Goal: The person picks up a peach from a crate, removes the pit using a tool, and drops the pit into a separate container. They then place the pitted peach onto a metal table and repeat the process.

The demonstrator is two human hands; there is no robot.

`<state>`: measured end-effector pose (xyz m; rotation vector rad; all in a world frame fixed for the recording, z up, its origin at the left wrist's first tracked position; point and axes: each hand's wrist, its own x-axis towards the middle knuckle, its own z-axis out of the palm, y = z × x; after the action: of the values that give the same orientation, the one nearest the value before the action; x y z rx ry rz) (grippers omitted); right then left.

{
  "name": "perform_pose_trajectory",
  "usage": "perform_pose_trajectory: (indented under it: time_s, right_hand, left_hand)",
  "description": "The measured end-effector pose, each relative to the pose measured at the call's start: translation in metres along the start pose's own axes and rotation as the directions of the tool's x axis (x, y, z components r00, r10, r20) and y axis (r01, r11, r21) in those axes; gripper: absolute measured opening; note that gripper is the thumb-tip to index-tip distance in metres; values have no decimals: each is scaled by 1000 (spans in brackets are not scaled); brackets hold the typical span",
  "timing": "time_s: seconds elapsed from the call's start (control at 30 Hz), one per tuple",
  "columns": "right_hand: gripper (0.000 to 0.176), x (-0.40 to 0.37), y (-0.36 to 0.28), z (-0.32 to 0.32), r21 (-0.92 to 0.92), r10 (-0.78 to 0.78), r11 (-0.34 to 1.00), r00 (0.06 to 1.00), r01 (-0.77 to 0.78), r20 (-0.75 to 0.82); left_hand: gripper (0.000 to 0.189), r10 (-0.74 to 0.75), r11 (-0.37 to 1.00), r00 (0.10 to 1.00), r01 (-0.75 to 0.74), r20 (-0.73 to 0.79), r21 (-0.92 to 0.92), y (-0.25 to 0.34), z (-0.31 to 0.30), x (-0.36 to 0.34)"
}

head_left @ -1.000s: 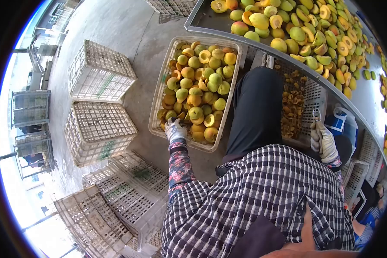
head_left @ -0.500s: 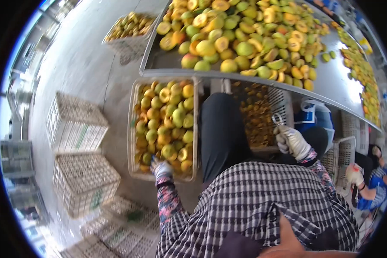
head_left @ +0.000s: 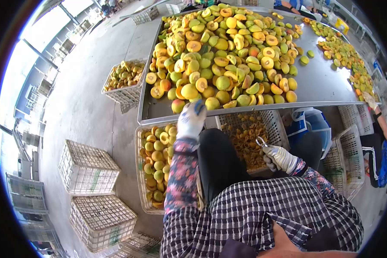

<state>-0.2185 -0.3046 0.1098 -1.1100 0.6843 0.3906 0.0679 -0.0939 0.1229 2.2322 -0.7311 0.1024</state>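
My left hand (head_left: 191, 121), in a white glove with blue at the fingertips, is over the near edge of the metal table, beside the heap of yellow-green peaches (head_left: 222, 82), many cut in half. Its fingers point away and are partly hidden, so whether they grip a fruit cannot be made out. My right hand (head_left: 281, 159), in a pale glove, is closed on a metal loop tool (head_left: 260, 142), its ring sticking up. Below that ring a crate (head_left: 280, 129) holds orange-brown fruit scraps (head_left: 245, 139). Left of my knee stands a crate of peaches (head_left: 157, 161), partly covered by my left sleeve.
The metal table (head_left: 320, 88) spans the front, with more fruit pieces (head_left: 348, 60) along its far right side. Two upturned crates (head_left: 90, 167) stand on the floor at left, and a fruit-filled crate (head_left: 124, 95) beyond. A blue-and-white bag (head_left: 307, 124) and a co-worker's arm (head_left: 380, 116) are at right.
My left hand has moved from the crate of peaches forward to the table's edge. The view has tilted up, showing more of the table. My right hand still holds the loop tool.
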Motion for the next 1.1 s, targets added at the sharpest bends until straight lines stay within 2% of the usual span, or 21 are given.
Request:
perform_pose_trajectory:
  time_s: [0.03,0.07,0.1,0.17,0.23,0.27,0.3,0.37,0.4,0.43,0.47,0.5,0.57,0.6,0.67,0.77,0.9,1.0,1.03,1.07,1.1]
  right_hand:
    - [30,-1,1,-1,-3,5,1000,1000,-5,-10]
    - [30,-3,0,0,-7,12,1000,1000,-12,-23]
    - [29,-4,1,-2,-9,19,1000,999,-19,-36]
    - [28,-5,2,-8,24,16,1000,999,-15,-30]
    - [27,-9,2,-13,34,-8,999,999,9,-33]
    - [29,-9,3,-16,40,-24,999,999,25,-25]
    - [29,-11,0,-18,51,-24,998,1000,24,-17]
    - [31,-15,-4,-18,83,-24,996,1000,24,3]
    - [31,-14,-5,-19,73,-47,996,999,46,6]
    - [31,-13,-6,-20,65,-65,996,998,64,9]
    - [32,-13,-7,-20,55,-78,995,997,77,12]
    - [31,-22,-21,-8,-62,-117,992,992,114,-45]
    - [35,-27,-39,3,-119,-189,975,982,189,13]
    - [37,-22,-43,6,-187,-296,937,955,294,17]
    - [42,-11,-48,11,-315,-489,823,872,472,29]
    - [41,-8,-63,22,-637,-757,448,646,627,103]
    - [31,3,-58,24,-770,-837,296,542,566,77]
    - [26,8,-54,23,-819,-870,248,491,517,47]
    - [27,11,-53,22,-769,-906,250,422,588,28]
    - [29,14,-55,25,-715,-936,244,352,655,3]
    - [31,16,-58,27,-658,-959,230,282,717,-27]
  left_hand:
    - [44,18,1000,999,-18,45,8,3,20,20]
    - [55,-80,993,991,70,111,91,6,37,36]
    - [66,-200,968,931,139,306,208,7,48,50]
    - [70,-309,912,878,164,365,376,9,68,71]
    - [69,-303,925,844,148,443,350,5,72,83]
    - [65,-281,941,866,164,413,296,-4,75,83]
    - [62,-222,964,913,153,343,218,-6,69,80]
    - [43,-287,942,945,308,156,-133,-3,57,71]
    - [40,-320,760,926,376,200,-530,0,49,66]
    - [37,-335,424,906,390,258,-818,2,42,60]
    - [38,-204,6,924,331,323,-944,12,35,50]
    - [41,-163,-180,923,320,349,-930,33,26,38]
    - [45,-33,-436,908,362,417,-824,56,24,16]
    - [47,-52,-476,896,365,441,-800,71,26,7]
    - [51,12,-463,866,448,500,-765,81,38,-6]
    - [54,50,-452,850,488,525,-747,93,63,-21]
    - [57,-30,-281,877,454,480,-846,108,88,-37]
    - [44,-28,35,969,247,246,-968,118,102,-46]
    - [40,-11,142,987,163,163,-976,119,104,-48]
    - [29,211,704,972,-222,-100,-675,129,94,-49]
    - [28,261,765,963,-247,-65,-595,131,89,-49]
